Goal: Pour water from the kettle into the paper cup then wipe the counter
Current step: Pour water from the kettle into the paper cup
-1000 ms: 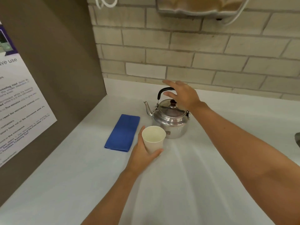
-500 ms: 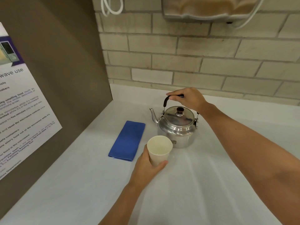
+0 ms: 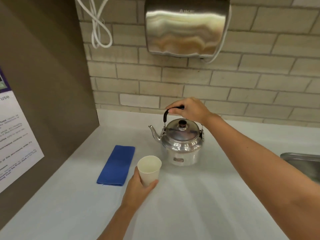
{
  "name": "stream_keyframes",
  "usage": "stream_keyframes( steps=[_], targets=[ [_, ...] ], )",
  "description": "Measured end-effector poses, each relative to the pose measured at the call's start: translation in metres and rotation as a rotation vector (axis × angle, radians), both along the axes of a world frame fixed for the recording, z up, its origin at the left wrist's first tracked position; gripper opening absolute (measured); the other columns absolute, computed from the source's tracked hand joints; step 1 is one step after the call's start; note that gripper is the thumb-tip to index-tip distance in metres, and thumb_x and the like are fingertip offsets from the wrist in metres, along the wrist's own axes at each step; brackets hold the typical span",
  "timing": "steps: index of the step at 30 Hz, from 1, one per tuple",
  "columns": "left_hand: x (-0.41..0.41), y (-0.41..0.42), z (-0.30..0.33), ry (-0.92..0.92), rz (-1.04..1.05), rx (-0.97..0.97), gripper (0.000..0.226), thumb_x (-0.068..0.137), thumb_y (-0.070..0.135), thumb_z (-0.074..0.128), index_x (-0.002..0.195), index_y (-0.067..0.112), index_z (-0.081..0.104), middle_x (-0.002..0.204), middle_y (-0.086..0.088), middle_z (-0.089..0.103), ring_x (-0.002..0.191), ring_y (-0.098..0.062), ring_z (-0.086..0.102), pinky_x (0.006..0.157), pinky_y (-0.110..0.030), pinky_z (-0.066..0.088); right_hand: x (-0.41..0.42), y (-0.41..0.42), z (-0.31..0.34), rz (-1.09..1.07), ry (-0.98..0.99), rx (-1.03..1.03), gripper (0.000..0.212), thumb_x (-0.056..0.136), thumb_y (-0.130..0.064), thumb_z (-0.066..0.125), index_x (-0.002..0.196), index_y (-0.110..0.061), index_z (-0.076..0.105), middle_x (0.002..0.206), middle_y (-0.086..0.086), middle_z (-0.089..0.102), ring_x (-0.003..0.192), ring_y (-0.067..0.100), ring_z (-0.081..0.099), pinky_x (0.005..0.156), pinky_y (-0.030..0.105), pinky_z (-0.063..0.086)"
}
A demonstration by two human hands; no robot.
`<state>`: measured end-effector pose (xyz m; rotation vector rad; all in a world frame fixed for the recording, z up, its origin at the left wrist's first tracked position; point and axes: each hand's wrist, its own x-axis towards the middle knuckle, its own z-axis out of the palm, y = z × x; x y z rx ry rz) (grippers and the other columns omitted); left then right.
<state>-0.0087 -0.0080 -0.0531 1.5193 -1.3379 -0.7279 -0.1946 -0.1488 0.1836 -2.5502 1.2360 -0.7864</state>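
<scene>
A shiny metal kettle [image 3: 181, 144] with a black handle and a lid knob stands upright on the white counter [image 3: 199, 205], its spout pointing left. My right hand [image 3: 190, 110] is closed around the raised handle above the lid. A white paper cup [image 3: 149, 168] sits in front of the kettle, to its left, and looks empty inside. My left hand [image 3: 138, 187] wraps the cup's lower half from the near side. A folded blue cloth [image 3: 116, 165] lies flat on the counter left of the cup.
A brown side panel [image 3: 48, 84] with a printed notice [image 3: 15, 139] walls off the left. A metal hand dryer [image 3: 187, 26] and a looped white cord [image 3: 98, 26] hang on the brick wall behind. A steel sink rim [image 3: 301, 161] shows at the right edge.
My right hand went from hovering open over the lid to closing on the kettle handle. The left hand stayed on the cup. The camera tilted up, showing the dryer.
</scene>
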Motion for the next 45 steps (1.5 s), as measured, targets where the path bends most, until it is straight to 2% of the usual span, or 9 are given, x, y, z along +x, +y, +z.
stream_keyframes(
  steps=[5,11,14,17,20,25,30,36,45],
  targets=[
    [-0.003,0.002,0.005,0.002,-0.014,-0.020,0.075,0.067,0.040,0.078,0.128,0.026,0.036,0.107,0.014,0.052,0.096,-0.007,0.052,0.080,-0.019,0.042,-0.009,0.031,0.027,-0.007,0.159,0.009,0.020,0.080,-0.048,0.064,0.099,-0.042,0.069,0.110,-0.016,0.070,0.102,0.011,0.060,0.091,0.033,0.047],
    [-0.004,0.002,0.006,-0.005,-0.002,-0.036,0.074,0.068,0.036,0.078,0.128,0.021,0.037,0.108,0.005,0.054,0.097,-0.016,0.054,0.081,-0.028,0.045,-0.005,0.062,0.042,0.039,0.351,-0.009,0.018,0.080,-0.047,0.065,0.097,-0.042,0.069,0.084,-0.023,0.061,0.084,0.005,0.055,0.071,0.026,0.042],
    [-0.005,0.002,0.005,-0.016,-0.002,-0.040,0.075,0.068,0.036,0.078,0.129,0.019,0.037,0.109,0.005,0.052,0.097,-0.017,0.052,0.082,-0.029,0.044,0.000,0.074,0.044,0.074,0.444,-0.057,0.020,0.080,-0.048,0.063,0.098,-0.042,0.068,0.086,-0.023,0.064,0.081,0.004,0.054,0.065,0.024,0.043],
    [-0.005,0.002,0.005,-0.018,0.006,-0.036,0.077,0.068,0.036,0.078,0.130,0.019,0.036,0.109,0.007,0.050,0.097,-0.015,0.050,0.083,-0.029,0.043,0.007,0.081,0.043,0.104,0.494,-0.061,0.021,0.081,-0.049,0.062,0.099,-0.042,0.067,0.095,-0.013,0.072,0.082,0.008,0.058,0.065,0.027,0.046],
    [-0.005,0.002,0.005,-0.010,0.000,-0.035,0.077,0.068,0.037,0.077,0.131,0.021,0.035,0.110,0.009,0.049,0.098,-0.013,0.050,0.083,-0.028,0.042,0.015,0.085,0.042,0.131,0.558,-0.101,0.021,0.081,-0.049,0.062,0.099,-0.040,0.067,0.089,-0.009,0.072,0.073,0.008,0.055,0.055,0.021,0.036],
    [-0.005,0.003,0.006,0.019,-0.010,-0.029,0.076,0.069,0.036,0.077,0.131,0.025,0.035,0.115,0.008,0.052,0.101,-0.013,0.051,0.085,-0.027,0.043,0.027,0.090,0.043,0.154,0.657,-0.162,0.019,0.080,-0.049,0.063,0.097,-0.040,0.067,0.074,-0.012,0.065,0.069,0.011,0.055,0.054,0.024,0.039],
    [-0.006,0.004,0.006,0.019,-0.013,-0.022,0.078,0.070,0.037,0.077,0.133,0.024,0.033,0.126,0.001,0.053,0.106,-0.016,0.051,0.091,-0.031,0.046,0.039,0.095,0.047,0.183,0.763,-0.205,0.020,0.082,-0.048,0.061,0.099,-0.039,0.067,0.071,-0.013,0.056,0.069,0.009,0.049,0.058,0.029,0.040],
    [-0.006,0.004,0.007,0.013,-0.006,-0.027,0.078,0.070,0.037,0.077,0.133,0.023,0.033,0.128,-0.002,0.053,0.107,-0.017,0.051,0.093,-0.033,0.047,0.045,0.098,0.050,0.203,0.804,-0.200,0.022,0.082,-0.048,0.061,0.100,-0.037,0.066,0.080,-0.007,0.065,0.072,0.011,0.050,0.062,0.031,0.045],
    [-0.007,0.004,0.008,0.009,-0.003,-0.033,0.079,0.068,0.038,0.077,0.133,0.023,0.034,0.127,-0.001,0.053,0.103,-0.015,0.051,0.088,-0.028,0.046,0.049,0.099,0.053,0.212,0.818,-0.244,0.021,0.081,-0.049,0.062,0.098,-0.038,0.067,0.075,-0.005,0.064,0.068,0.012,0.048,0.052,0.027,0.035]
  ],
)
